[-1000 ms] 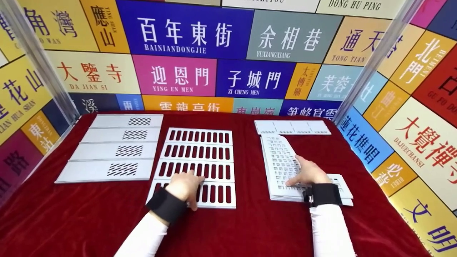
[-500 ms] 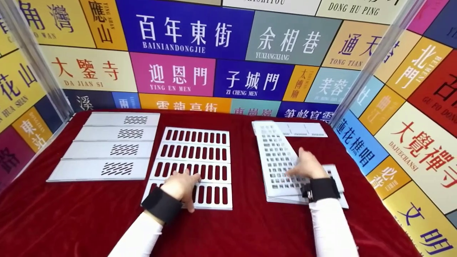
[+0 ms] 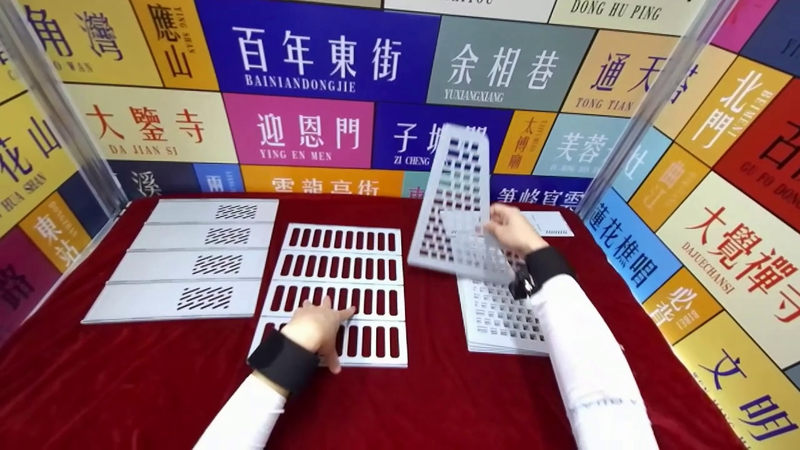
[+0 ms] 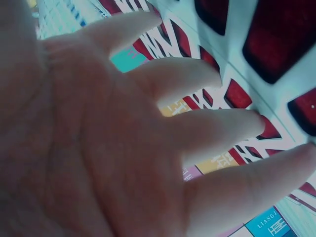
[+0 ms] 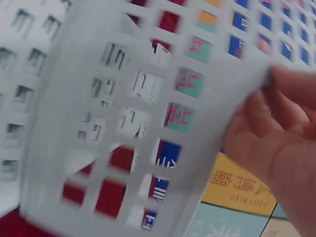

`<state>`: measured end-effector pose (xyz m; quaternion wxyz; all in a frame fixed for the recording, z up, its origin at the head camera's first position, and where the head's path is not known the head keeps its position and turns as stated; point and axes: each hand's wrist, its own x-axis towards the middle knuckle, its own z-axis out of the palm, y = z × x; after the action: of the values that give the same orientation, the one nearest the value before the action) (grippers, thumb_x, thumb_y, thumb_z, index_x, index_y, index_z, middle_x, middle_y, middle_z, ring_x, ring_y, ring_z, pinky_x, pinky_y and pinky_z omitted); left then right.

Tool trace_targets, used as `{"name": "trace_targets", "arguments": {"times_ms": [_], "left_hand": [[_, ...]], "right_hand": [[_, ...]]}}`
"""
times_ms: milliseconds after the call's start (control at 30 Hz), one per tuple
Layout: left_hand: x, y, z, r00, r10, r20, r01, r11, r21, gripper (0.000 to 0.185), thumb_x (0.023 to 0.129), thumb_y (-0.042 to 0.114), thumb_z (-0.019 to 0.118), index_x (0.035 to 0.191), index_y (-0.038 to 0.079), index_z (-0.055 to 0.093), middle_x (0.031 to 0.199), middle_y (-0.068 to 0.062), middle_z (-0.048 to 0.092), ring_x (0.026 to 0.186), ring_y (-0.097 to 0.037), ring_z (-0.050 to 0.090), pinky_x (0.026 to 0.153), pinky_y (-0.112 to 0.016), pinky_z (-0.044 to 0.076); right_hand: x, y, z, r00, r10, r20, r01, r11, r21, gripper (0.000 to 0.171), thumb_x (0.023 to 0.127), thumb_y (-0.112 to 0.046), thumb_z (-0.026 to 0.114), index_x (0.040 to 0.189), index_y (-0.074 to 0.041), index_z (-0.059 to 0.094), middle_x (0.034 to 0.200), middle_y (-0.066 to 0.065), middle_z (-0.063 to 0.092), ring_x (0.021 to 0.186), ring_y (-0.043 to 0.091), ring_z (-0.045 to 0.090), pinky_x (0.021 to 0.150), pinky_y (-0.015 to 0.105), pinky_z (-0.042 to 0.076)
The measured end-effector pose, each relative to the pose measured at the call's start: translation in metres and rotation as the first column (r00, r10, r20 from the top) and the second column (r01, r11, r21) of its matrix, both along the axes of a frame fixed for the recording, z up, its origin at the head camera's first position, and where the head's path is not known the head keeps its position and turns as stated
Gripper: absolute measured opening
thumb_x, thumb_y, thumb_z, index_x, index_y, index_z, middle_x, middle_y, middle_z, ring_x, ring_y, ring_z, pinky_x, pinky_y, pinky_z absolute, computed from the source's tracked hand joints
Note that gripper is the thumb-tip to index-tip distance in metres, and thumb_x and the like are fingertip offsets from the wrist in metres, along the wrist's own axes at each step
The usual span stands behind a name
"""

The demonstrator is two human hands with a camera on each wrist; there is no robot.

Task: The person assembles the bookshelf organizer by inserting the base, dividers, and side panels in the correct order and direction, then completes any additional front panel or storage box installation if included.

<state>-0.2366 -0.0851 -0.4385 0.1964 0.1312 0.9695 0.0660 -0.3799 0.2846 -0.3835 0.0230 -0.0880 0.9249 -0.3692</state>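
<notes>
My right hand (image 3: 514,228) pinches the right edge of a thin white panel with a grid of square holes (image 3: 461,194). The panel hangs raised and tilted above a stack of similar perforated panels (image 3: 503,344), and the right wrist view shows finger and thumb on its plain border (image 5: 217,84). My left hand (image 3: 315,325) lies over the lower rows of white panels with upright slots (image 3: 347,252). Its fingers are spread and nearly straight in the left wrist view, with the fingertips at the slotted surface; contact is hard to tell.
White panels with slanted slits (image 3: 162,269) lie in overlapping rows at the left. Behind the perforated stack is another white panel (image 3: 553,224), partly covered. A red cloth (image 3: 375,412) covers the table. Colourful sign walls (image 3: 325,56) enclose the back and sides.
My right hand has lifted the top perforated panel off the stack, bringing it up and to the left. The left hand stays over the slotted panels.
</notes>
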Motion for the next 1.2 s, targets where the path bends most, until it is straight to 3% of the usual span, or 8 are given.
{"name": "trace_targets", "arguments": {"times_ms": [67,133,267,467,600,733,967,1200], "left_hand": [[-0.001,0.0,0.001,1.0,-0.004,0.005,0.004,1.0,-0.005,0.114,0.058,0.035,0.097,0.155,0.027,0.038,0.159,-0.031,0.028,0.141,-0.061,0.031,0.111,-0.065,0.038],[-0.001,0.0,0.002,1.0,-0.006,0.007,0.006,1.0,-0.003,0.115,0.058,0.035,0.097,0.155,0.027,0.038,0.159,-0.031,0.028,0.141,-0.06,0.031,0.112,-0.066,0.037],[-0.001,0.001,0.0,1.0,-0.012,0.003,0.012,1.0,-0.017,0.114,0.058,0.035,0.097,0.155,0.027,0.038,0.159,-0.031,0.029,0.141,-0.06,0.031,0.111,-0.065,0.038],[-0.002,0.003,-0.001,1.0,-0.018,0.003,0.018,0.998,-0.054,0.114,0.059,0.038,0.097,0.156,0.029,0.037,0.159,-0.03,0.031,0.14,-0.06,0.033,0.11,-0.063,0.042],[-0.002,0.003,0.0,1.0,-0.015,-0.005,0.015,0.998,-0.057,0.114,0.058,0.038,0.097,0.156,0.03,0.037,0.158,-0.029,0.032,0.14,-0.059,0.034,0.109,-0.063,0.042],[-0.003,0.001,-0.001,1.0,-0.021,-0.007,0.02,0.998,-0.062,0.114,0.058,0.038,0.097,0.155,0.029,0.038,0.157,-0.03,0.033,0.139,-0.06,0.035,0.107,-0.063,0.044],[-0.003,0.0,0.0,1.0,-0.02,0.016,0.021,0.998,-0.051,0.111,0.06,0.033,0.097,0.155,0.031,0.039,0.159,-0.032,0.027,0.141,-0.063,0.029,0.106,-0.065,0.044],[-0.001,0.002,0.002,0.998,0.032,0.048,-0.033,0.999,0.012,0.107,0.06,0.023,0.097,0.152,0.033,0.043,0.161,-0.032,0.022,0.143,-0.064,0.021,0.104,-0.069,0.043]], "right_hand": [[-0.011,-0.008,0.003,0.989,-0.038,-0.144,0.044,0.998,0.042,0.004,0.098,-0.003,0.054,0.096,0.0,0.055,0.092,0.015,0.061,0.077,0.02,0.054,0.067,0.029,0.047],[-0.022,-0.015,0.002,0.958,-0.062,-0.281,0.085,0.994,0.071,0.004,0.097,0.0,0.054,0.093,0.003,0.054,0.087,0.018,0.06,0.078,0.027,0.054,0.069,0.036,0.046],[-0.04,-0.028,-0.008,0.898,-0.094,-0.43,0.133,0.989,0.06,0.005,0.095,0.003,0.054,0.093,0.007,0.054,0.09,0.026,0.064,0.085,0.039,0.058,0.079,0.049,0.045],[-0.054,-0.043,-0.025,0.897,-0.162,-0.411,0.176,0.984,-0.002,0.005,0.096,0.004,0.053,0.092,0.006,0.054,0.093,0.026,0.069,0.085,0.038,0.062,0.077,0.046,0.048],[-0.06,-0.054,-0.03,0.891,-0.151,-0.428,0.162,0.987,-0.01,0.006,0.096,0.004,0.052,0.096,0.006,0.057,0.093,0.026,0.069,0.086,0.039,0.064,0.079,0.049,0.05],[-0.063,-0.06,-0.032,0.894,-0.143,-0.425,0.157,0.988,-0.001,0.007,0.097,0.004,0.052,0.099,0.006,0.058,0.096,0.026,0.069,0.089,0.039,0.064,0.083,0.05,0.052],[-0.064,-0.062,-0.032,0.921,-0.138,-0.365,0.145,0.989,-0.008,0.008,0.098,0.003,0.048,0.102,0.006,0.055,0.098,0.026,0.067,0.09,0.037,0.062,0.084,0.049,0.05],[-0.064,-0.06,-0.031,0.922,-0.135,-0.363,0.136,0.99,-0.022,0.009,0.099,0.003,0.048,0.103,0.006,0.055,0.097,0.025,0.068,0.083,0.034,0.062,0.079,0.043,0.049]]}}
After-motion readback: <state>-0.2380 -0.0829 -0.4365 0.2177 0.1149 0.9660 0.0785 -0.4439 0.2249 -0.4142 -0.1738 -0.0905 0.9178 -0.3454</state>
